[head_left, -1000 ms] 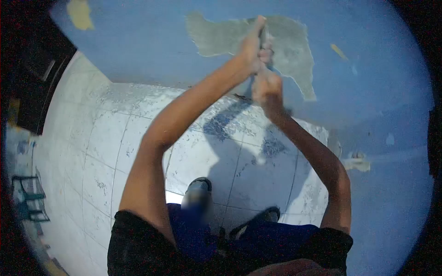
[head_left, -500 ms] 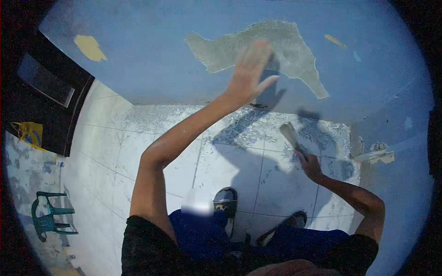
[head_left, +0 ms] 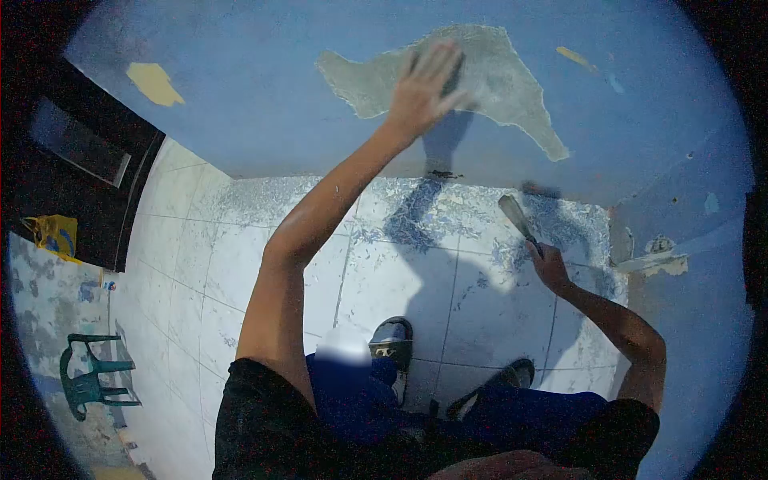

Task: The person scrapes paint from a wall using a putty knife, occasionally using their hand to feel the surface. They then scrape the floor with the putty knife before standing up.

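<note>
My left hand (head_left: pixel 424 92) is open, its fingers spread over the bare grey patch (head_left: pixel 496 76) on the blue wall (head_left: pixel 264 104). Its fingertips are slightly blurred, and whether the palm presses on the wall I cannot tell. Lower down on the right, my right hand (head_left: pixel 550 268) is closed around the handle of a scraper (head_left: pixel 516 216). The scraper's wide blade points up and to the left, above the floor. Paint flakes (head_left: pixel 416 212) lie scattered along the foot of the wall.
White floor tiles (head_left: pixel 384 284) spread around my sandalled feet (head_left: pixel 392 344). A green plastic chair (head_left: pixel 88 376) and a yellow bag (head_left: pixel 58 236) are at the left, near a dark door (head_left: pixel 80 136). Peeling paint (head_left: pixel 660 262) marks the right wall.
My left hand has moved a little up and left across the grey patch. My right hand, still holding the scraper, has shifted slightly up and to the right.
</note>
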